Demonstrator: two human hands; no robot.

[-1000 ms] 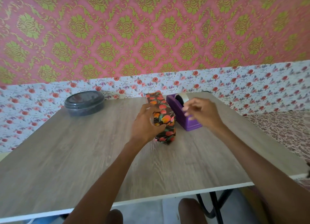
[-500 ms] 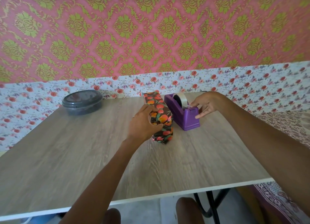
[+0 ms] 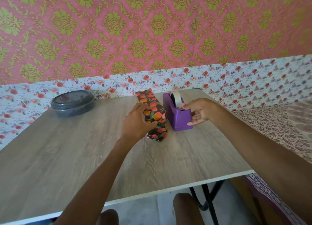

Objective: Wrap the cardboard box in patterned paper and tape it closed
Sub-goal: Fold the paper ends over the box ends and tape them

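Note:
A long box wrapped in dark paper with orange fruit print (image 3: pixel 154 114) stands on edge in the middle of the wooden table (image 3: pixel 67 157). My left hand (image 3: pixel 137 123) grips its near end from the left side. Right beside the box sits a purple tape dispenser (image 3: pixel 178 116) with a white tape roll (image 3: pixel 176 99). My right hand (image 3: pixel 198 111) is on the dispenser's near right side, thumb on top at the cutter, fingers spread along its side.
A dark round lidded container (image 3: pixel 73 104) sits at the table's far left. Patterned wallpaper runs behind the table. A patterned cloth surface (image 3: pixel 278 123) lies to the right. My knees and the table's black legs (image 3: pixel 207 196) show below the near edge.
My right hand moved from in front of the dispenser over to its right side and settled with the thumb on the cutter end. The left hand stayed on the wrapped box.

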